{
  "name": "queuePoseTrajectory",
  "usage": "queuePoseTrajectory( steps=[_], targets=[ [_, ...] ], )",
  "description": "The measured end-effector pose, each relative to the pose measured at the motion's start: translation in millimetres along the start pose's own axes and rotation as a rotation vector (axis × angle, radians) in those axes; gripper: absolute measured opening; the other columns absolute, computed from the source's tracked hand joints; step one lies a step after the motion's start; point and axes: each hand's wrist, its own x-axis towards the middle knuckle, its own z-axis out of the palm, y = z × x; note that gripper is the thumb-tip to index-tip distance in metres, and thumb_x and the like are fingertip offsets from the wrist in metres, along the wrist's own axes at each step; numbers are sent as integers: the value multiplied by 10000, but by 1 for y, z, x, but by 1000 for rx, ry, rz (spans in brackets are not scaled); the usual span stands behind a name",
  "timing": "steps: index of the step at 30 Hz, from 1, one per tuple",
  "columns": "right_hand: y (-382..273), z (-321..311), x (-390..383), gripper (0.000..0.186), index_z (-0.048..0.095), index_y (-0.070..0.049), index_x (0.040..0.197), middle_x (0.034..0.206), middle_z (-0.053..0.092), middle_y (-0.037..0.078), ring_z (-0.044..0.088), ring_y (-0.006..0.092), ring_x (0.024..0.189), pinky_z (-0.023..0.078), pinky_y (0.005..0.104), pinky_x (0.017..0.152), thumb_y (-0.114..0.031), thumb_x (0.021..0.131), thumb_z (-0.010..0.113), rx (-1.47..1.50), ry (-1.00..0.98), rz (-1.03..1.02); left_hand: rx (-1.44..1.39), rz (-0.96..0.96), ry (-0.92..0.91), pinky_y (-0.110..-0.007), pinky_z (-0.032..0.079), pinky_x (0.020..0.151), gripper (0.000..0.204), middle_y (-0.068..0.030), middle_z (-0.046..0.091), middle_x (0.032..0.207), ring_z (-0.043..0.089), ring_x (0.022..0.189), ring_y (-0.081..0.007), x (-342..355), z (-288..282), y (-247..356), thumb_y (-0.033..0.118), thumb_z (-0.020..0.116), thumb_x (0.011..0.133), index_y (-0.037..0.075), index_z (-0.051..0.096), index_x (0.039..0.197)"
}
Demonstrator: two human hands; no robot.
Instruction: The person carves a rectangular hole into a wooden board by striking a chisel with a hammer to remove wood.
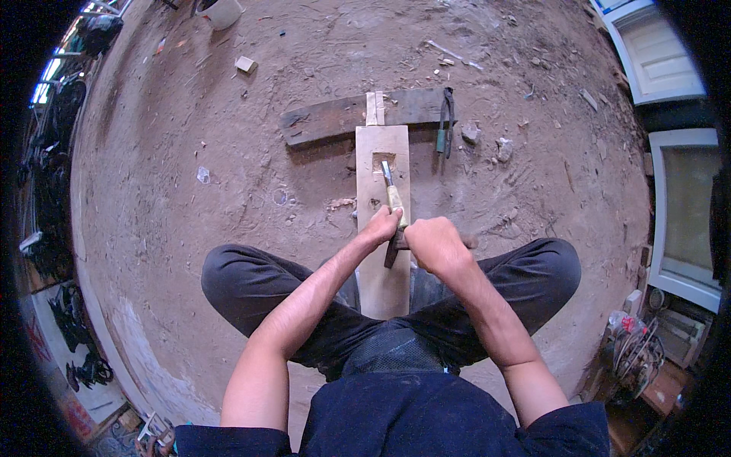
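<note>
A pale wooden board (371,145) lies lengthwise in front of me, its near end between my crossed legs. Cut into its far part is a shallow rectangular recess (378,158). My left hand (381,226) is closed around the pale yellow handle of a chisel (394,196), whose metal tip rests in that recess. Just to the right, my right hand (438,242) grips a hammer (392,251) by its wooden handle. The dark hammer head is close behind the chisel handle; whether they touch I cannot tell.
A dark, weathered beam (327,120) lies crosswise under the board's narrow far end. A dark tool with a green handle (441,141) hangs over its right end. Stones (471,133) and a small wood block (246,65) lie on the dirt floor. White-framed panels (656,221) stand at the right.
</note>
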Motion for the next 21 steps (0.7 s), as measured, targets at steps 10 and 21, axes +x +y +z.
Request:
queuePoseTrajectory(
  steps=[10,21],
  targets=[
    [-4,0,-1,102,695,-13,797,821,694,172,695,322,788,558,427,676,-30,703,660,40,-123,-24,76,-96,-144,-401,469,637,386,-174,637,816,619,738,-232,-17,-7,27,290,454,928,-69,595,916],
    [-3,4,2,103,714,-26,801,814,699,167,701,310,769,561,421,664,-76,752,639,4,50,11,64,-50,-67,-464,487,760,481,-272,659,934,659,903,-329,-3,-2,13,320,416,887,-101,629,984]
  ],
)
